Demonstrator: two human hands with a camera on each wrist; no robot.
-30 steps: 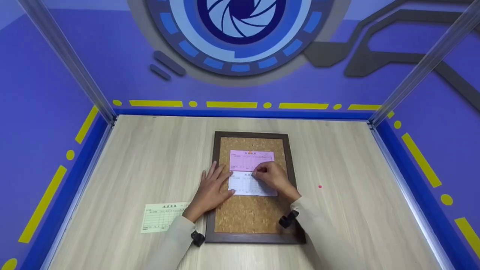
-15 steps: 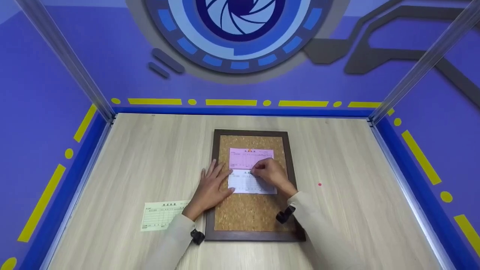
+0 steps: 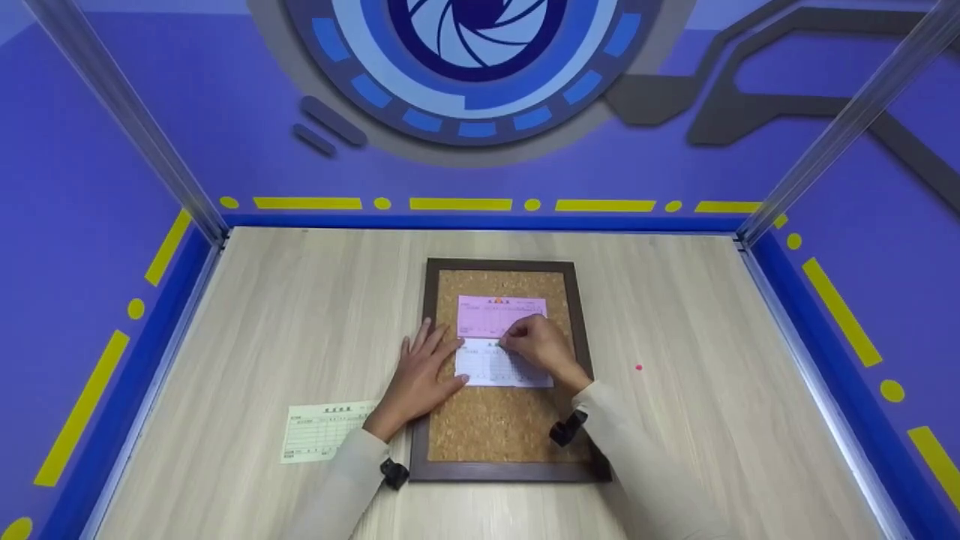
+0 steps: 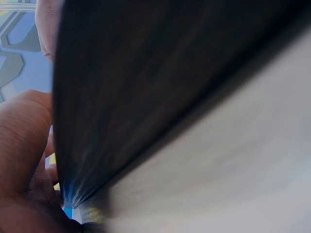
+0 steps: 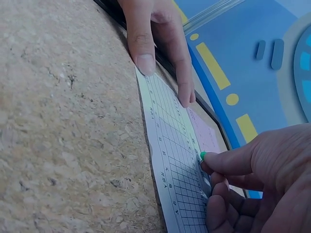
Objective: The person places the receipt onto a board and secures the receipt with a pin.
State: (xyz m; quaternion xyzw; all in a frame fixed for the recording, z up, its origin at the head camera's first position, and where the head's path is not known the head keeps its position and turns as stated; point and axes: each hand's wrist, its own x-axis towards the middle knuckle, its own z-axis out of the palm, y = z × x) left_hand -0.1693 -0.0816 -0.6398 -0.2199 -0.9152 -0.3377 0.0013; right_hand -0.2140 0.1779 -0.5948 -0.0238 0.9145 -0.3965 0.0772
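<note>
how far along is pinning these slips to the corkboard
Looks done: the pink slip lies on the corkboard with an orange pin at its top. In hand: the left hand touches the white slip; the right hand pinches a green pin at the slip's top edge. Apparently left: the pale green slip and a likely red pin, on the table.

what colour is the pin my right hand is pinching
The pin is green; the right wrist view shows it best.

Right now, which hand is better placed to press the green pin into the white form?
Probably the right hand: it pinches the green pin near the upper edge of the white form. The left hand lies at the form's left edge, seemingly steadying it against the corkboard.
</note>
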